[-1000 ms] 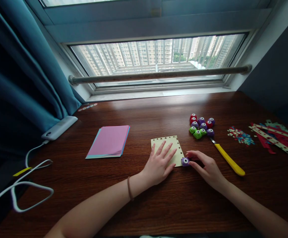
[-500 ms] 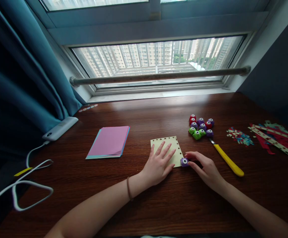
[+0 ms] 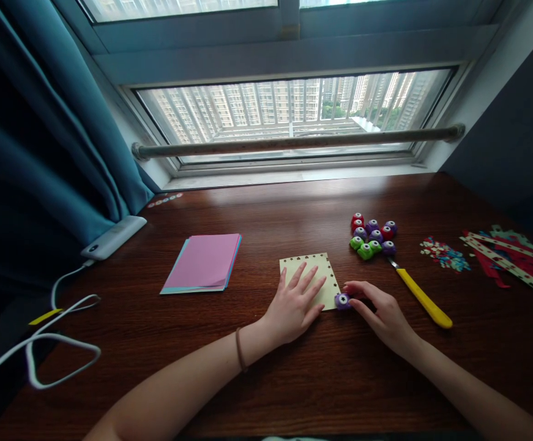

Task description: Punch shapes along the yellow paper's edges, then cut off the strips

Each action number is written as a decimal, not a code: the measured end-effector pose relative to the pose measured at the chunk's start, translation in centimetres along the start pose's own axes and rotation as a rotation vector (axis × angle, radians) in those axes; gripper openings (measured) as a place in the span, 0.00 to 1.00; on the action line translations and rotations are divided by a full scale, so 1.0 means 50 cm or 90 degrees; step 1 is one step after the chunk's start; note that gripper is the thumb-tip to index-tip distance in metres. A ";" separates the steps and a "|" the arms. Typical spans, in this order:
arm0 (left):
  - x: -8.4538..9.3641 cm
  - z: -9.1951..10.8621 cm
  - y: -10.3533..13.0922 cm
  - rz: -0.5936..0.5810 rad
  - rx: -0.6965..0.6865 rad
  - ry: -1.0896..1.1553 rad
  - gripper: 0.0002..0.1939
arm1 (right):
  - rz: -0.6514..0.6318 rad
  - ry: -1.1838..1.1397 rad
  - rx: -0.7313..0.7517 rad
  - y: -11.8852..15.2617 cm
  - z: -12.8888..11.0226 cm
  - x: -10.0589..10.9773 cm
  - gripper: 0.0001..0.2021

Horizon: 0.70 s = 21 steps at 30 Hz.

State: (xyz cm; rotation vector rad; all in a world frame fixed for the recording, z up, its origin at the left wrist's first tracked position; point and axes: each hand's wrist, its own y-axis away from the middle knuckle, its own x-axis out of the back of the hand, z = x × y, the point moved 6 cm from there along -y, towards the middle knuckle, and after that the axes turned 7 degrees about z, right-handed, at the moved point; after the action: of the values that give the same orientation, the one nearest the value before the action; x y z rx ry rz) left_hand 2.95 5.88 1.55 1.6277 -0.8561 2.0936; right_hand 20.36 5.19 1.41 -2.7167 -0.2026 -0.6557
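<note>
- Cream sheet [image 3: 320, 263] is lying flat on the tabletop [image 3: 275, 392], showing small cutouts along its far & R edges.
- L hand [image 3: 295, 306] is pressing on the sheet, palm down, fingers spreading wide, gripping nothing.
- R hand [image 3: 379, 310] is pinching the purple punch [image 3: 342, 301] btwn thumb & fingers, other fingers curling loosely.
- Punch is sitting at the sheet's near R corner, its star mark facing up.
- Red, purple & green punches [image 3: 372, 237] are clustering beyond the R hand.
- Yellow-handled tool [image 3: 424, 299] is lying w/ its metal tip nr the cluster.
- Paper bits [image 3: 445, 254] & cut strips [image 3: 507, 258] are lying farther R.
- Paper stack [image 3: 202, 263], pink on top, is resting L of the sheet.
- White device [image 3: 114, 237] is lying by the curtain [image 3: 87, 153], w/ cable [image 3: 62, 331] attached.
</note>
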 end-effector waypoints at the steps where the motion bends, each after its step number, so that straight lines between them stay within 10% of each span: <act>1: 0.000 0.000 0.000 0.003 0.000 0.002 0.28 | 0.000 -0.001 0.000 0.000 0.000 0.000 0.12; 21: -0.001 -0.001 0.001 0.017 0.005 0.031 0.24 | -0.011 0.009 -0.001 0.002 0.013 -0.009 0.18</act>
State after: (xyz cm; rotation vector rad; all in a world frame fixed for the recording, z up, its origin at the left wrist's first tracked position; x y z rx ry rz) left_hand 2.89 5.88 1.49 1.5708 -0.8593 2.1493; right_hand 20.27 5.32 0.63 -2.7138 -0.2221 -0.6811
